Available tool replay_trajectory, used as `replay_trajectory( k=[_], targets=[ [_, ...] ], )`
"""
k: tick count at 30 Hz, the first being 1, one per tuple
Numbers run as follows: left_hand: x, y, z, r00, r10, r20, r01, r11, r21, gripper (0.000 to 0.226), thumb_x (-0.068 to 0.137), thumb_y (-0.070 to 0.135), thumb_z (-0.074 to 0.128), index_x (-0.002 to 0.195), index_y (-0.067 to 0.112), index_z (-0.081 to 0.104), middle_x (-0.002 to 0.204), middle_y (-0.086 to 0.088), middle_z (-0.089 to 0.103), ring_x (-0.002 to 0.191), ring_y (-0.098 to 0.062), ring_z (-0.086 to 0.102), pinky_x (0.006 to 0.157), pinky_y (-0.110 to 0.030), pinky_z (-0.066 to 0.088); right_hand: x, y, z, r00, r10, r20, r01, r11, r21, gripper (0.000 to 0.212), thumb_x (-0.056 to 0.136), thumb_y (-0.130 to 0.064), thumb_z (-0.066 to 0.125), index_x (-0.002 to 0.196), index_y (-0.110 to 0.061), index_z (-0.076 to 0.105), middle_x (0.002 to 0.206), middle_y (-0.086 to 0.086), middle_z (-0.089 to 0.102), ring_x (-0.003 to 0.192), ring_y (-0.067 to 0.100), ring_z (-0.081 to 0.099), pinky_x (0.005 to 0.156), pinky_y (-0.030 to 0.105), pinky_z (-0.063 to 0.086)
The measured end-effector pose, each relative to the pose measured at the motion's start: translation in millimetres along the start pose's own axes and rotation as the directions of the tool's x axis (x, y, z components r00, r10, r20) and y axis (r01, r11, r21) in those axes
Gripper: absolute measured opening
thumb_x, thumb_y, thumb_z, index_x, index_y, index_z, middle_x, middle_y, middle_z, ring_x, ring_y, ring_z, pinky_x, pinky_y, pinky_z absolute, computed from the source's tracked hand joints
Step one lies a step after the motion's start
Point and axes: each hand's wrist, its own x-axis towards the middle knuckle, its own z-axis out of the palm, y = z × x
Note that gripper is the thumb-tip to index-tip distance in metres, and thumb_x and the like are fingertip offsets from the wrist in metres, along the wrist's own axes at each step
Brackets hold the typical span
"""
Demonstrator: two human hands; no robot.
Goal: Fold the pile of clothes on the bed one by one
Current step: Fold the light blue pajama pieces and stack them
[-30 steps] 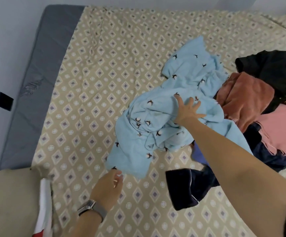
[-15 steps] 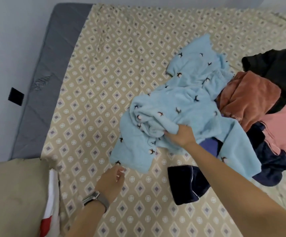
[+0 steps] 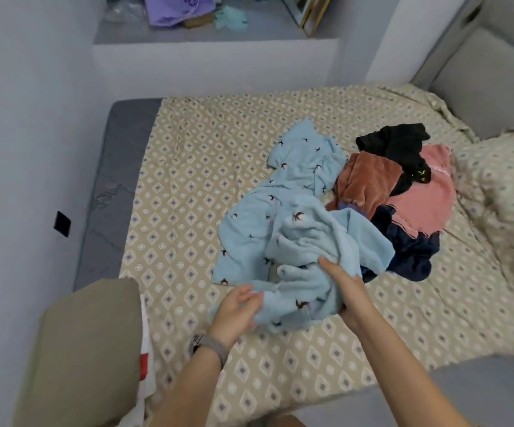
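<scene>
A light blue fleece garment with small dark bird prints [image 3: 298,217] lies crumpled across the middle of the bed [image 3: 206,167]. My left hand [image 3: 237,309] pinches its near edge at the lower left. My right hand [image 3: 346,288] grips a bunched part of the same garment beside it. To the right lies the pile: a rust-brown piece [image 3: 368,180], a black one [image 3: 400,143], a pink one [image 3: 425,198] and a dark navy one [image 3: 409,248], partly covered by the blue fabric.
An olive cushion [image 3: 80,349] with a white and red item [image 3: 146,359] beside it sits at the bed's near left corner. A patterned pillow [image 3: 505,195] lies at the right. A wall ledge [image 3: 188,35] behind holds purple and teal things.
The view has pulled back and up. Both hands have drawn the blue garment's near part toward me, and my left hand has taken hold of its edge. The navy piece by my right arm is now covered.
</scene>
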Motion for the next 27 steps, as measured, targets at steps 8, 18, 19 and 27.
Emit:
replay_trajectory(
  k=[8, 18, 19, 27],
  targets=[
    [-90.4, -2.1, -2.3, 0.941, -0.167, 0.294, 0.240, 0.943, -0.231, 0.042, 0.092, 0.056, 0.049, 0.102, 0.017, 0.062, 0.100, -0.009, 0.065, 0.088, -0.027, 0.062, 0.082, -0.043, 0.051, -152.8, 30.0, 35.6, 0.933, -0.167, 0.318, 0.344, 0.674, -0.654, 0.023, 0.075, -0.041, 0.080, 0.094, -0.031, 0.072, 0.095, -0.018, 0.073, 0.089, -0.005, 0.064, 0.074, 0.014, 0.047],
    [-98.0, -37.2, 50.8, 0.981, -0.139, 0.138, 0.155, 0.981, -0.113, 0.026, 0.100, 0.018, 0.050, 0.091, -0.003, 0.062, 0.072, -0.016, 0.063, 0.051, -0.023, 0.056, 0.037, -0.022, 0.042, -194.9, 53.1, -13.1, 0.935, -0.238, 0.263, 0.353, 0.555, -0.754, 0.037, 0.081, -0.046, 0.071, 0.113, -0.029, 0.065, 0.112, -0.015, 0.067, 0.098, 0.002, 0.057, 0.076, 0.014, 0.042],
    [-99.1, -34.7, 60.6, 0.985, -0.102, 0.137, 0.118, 0.987, -0.110, 0.024, 0.100, 0.016, 0.050, 0.091, -0.004, 0.060, 0.068, -0.014, 0.060, 0.047, -0.021, 0.054, 0.035, -0.020, 0.041, -196.3, 52.2, -22.8, 0.943, -0.253, 0.216, 0.328, 0.602, -0.728, 0.036, 0.080, -0.046, 0.072, 0.111, -0.028, 0.065, 0.110, -0.015, 0.067, 0.098, 0.003, 0.058, 0.079, 0.017, 0.044],
    [-117.6, -3.1, 169.4, 0.979, 0.143, 0.147, -0.134, 0.989, -0.068, 0.012, 0.096, 0.009, 0.055, 0.086, 0.004, 0.055, 0.078, -0.011, 0.060, 0.068, -0.019, 0.061, 0.055, -0.024, 0.053, -195.2, 26.6, -142.5, 0.957, -0.255, -0.141, 0.219, 0.948, -0.231, 0.007, 0.093, -0.017, 0.061, 0.099, -0.017, 0.066, 0.094, 0.000, 0.068, 0.078, 0.000, 0.063, 0.068, 0.017, 0.049]
  ],
)
